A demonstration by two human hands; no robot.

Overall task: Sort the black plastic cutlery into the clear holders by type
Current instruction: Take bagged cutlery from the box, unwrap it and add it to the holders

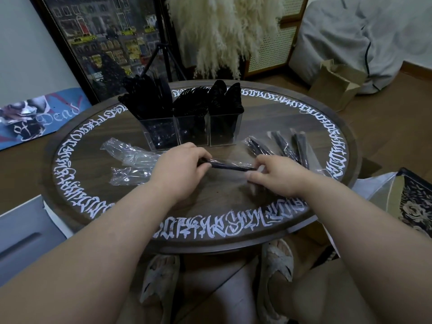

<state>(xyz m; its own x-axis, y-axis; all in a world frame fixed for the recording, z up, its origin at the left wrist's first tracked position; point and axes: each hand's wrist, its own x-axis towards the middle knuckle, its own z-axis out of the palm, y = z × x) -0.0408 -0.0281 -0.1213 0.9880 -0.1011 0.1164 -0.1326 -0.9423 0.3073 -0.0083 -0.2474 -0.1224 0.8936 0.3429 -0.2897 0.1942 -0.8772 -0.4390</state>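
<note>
Around your round counter [145, 220]
Behind it you see a framed street painting [102, 40] and pale pampas grass [222, 31]; a skateboard deck [39, 115] leans at left, a cardboard box [336, 85] and grey beanbag [364, 38] sit right.

Glossy clear plastic holders [197, 130] on a matt wooden table [222, 199]

Round wooden table [245, 197] on wood floor [397, 141]; rattan cabinet [271, 47] behind.
</note>
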